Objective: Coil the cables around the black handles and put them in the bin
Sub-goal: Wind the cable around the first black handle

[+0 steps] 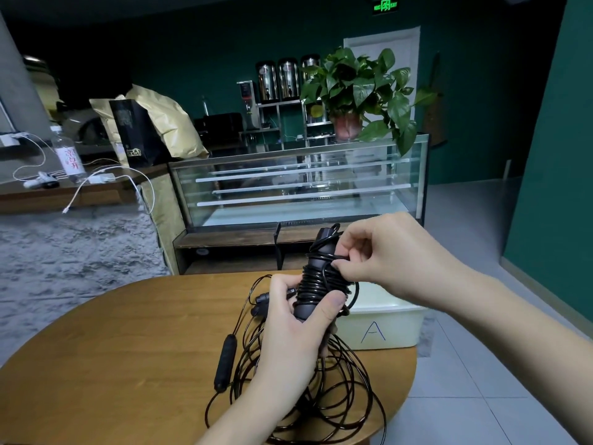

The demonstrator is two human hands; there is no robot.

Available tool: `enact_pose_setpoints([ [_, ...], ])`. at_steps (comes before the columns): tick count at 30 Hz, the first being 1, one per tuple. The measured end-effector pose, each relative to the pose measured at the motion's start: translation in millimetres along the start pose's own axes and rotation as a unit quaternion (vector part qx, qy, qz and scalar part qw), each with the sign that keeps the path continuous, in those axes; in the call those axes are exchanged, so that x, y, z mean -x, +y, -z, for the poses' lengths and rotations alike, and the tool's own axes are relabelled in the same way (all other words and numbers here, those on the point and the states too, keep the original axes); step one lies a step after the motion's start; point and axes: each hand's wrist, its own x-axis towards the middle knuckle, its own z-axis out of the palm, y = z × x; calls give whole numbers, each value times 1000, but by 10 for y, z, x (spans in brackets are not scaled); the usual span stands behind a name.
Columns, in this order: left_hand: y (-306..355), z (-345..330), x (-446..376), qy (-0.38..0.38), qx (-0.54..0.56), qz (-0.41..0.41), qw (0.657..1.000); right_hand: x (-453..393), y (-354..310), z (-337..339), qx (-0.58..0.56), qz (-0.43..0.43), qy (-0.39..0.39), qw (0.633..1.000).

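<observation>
Behind round wooden table (pixel 128 332), glass display case (pixel 298 184)

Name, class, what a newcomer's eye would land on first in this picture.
At centre, the left hand grips a black handle wound with cable while the right hand pinches the cable. Loose cable sprawls on the round wooden table; a white bin marked A stands right.

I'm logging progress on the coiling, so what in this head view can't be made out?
- Bin contents: the right hand and near wall hide them.
- Lower end of the handle: covered by the left hand.
- Loose cable count: loops overlap, partly behind the left forearm.
</observation>
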Motion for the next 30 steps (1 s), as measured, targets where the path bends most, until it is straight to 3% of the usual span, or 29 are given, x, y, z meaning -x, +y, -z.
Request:
enact_pose_setpoints([
  [4, 19, 21, -8, -23, 20, 13, 999, 71, -60, -102, 107, 73, 42, 991],
  [9, 24, 45, 2, -32, 12, 13, 999, 115, -140, -88, 189, 80, 20, 978],
  [13, 43, 53, 11, -33, 4, 15, 999, 116, -131, -145, 236, 96, 56, 966],
  [21, 35, 110, 7, -37, -14, 9, 999, 149, -88, -175, 257, 132, 124, 949],
  [30, 41, 145, 14, -50, -21, 11, 998, 146, -82, -172, 252, 150, 107, 950],
])
